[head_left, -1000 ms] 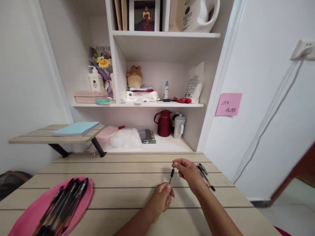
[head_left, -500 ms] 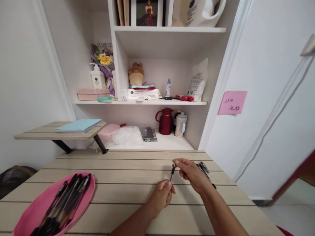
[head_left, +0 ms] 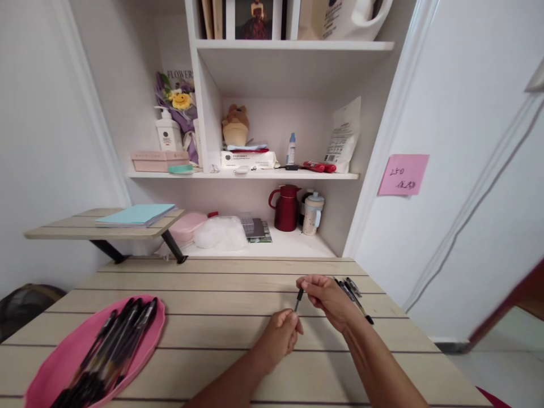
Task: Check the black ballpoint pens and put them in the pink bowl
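One pen (head_left: 300, 296) is being held over the worktop (head_left: 204, 331), left hand (head_left: 280, 335) clamping its near part, right hand (head_left: 325, 294) pinching at its far end. Little is shifting since a second ago; handling seemingly continuing.

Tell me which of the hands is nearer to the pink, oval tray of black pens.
Left. The left hand is to the right of the pink, oval tray, apart from it; the right hand is farther right and farther back.
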A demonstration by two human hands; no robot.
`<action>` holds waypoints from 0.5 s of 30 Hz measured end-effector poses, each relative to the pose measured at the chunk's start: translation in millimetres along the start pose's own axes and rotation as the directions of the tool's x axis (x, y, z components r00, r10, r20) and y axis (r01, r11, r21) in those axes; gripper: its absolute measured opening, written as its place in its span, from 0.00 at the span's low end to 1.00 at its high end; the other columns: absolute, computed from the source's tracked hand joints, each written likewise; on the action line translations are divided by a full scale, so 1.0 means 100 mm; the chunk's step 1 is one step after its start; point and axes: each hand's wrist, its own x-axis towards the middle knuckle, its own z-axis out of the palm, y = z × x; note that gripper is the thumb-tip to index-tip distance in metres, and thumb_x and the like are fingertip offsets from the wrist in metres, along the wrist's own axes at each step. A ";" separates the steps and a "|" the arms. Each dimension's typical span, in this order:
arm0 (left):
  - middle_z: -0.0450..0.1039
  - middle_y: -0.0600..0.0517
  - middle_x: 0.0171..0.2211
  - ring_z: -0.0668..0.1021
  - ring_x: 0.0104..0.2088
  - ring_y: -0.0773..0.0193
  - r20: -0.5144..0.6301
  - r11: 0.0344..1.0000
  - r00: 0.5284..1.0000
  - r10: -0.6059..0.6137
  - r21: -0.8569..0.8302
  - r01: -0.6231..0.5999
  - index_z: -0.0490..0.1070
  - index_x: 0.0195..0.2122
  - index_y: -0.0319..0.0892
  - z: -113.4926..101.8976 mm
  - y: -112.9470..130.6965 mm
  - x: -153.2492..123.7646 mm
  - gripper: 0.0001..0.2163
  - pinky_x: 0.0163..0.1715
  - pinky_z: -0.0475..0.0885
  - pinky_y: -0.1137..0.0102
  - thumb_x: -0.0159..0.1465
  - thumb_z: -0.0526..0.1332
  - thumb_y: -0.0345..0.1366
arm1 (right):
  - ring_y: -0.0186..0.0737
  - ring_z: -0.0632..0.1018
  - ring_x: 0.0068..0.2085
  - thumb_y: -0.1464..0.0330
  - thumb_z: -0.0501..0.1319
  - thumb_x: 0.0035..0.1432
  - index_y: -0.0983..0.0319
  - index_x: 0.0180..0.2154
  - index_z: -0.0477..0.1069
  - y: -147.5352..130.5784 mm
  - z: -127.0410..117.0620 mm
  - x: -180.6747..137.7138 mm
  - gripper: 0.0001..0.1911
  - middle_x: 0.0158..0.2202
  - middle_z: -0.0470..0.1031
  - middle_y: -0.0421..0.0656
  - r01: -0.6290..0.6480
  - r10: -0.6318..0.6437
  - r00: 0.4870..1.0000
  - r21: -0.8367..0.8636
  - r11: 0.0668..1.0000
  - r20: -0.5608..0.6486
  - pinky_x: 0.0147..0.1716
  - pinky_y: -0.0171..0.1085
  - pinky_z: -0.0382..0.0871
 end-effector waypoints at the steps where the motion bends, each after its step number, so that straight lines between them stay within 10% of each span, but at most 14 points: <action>1: 0.50 0.63 0.09 0.49 0.09 0.78 0.002 1.000 1.000 -0.006 0.005 0.006 0.61 0.25 0.40 0.00 0.01 0.00 0.20 0.12 0.41 0.77 0.55 0.52 0.54 | 0.25 0.56 0.16 0.58 0.64 0.39 0.63 0.22 0.67 0.01 0.00 0.01 0.15 0.14 0.60 0.33 0.000 -0.001 0.999 -0.018 1.000 -0.038 0.16 0.30 0.45; 15: 0.50 0.63 0.10 0.49 0.09 0.78 0.000 1.000 1.000 0.006 0.004 -0.006 0.60 0.25 0.40 0.00 0.03 -0.01 0.19 0.12 0.41 0.77 0.56 0.51 0.54 | 0.25 0.59 0.17 0.60 0.64 0.40 0.63 0.26 0.67 0.08 0.00 0.04 0.14 0.17 0.64 0.34 -0.013 0.013 1.000 0.028 1.000 0.000 0.16 0.29 0.44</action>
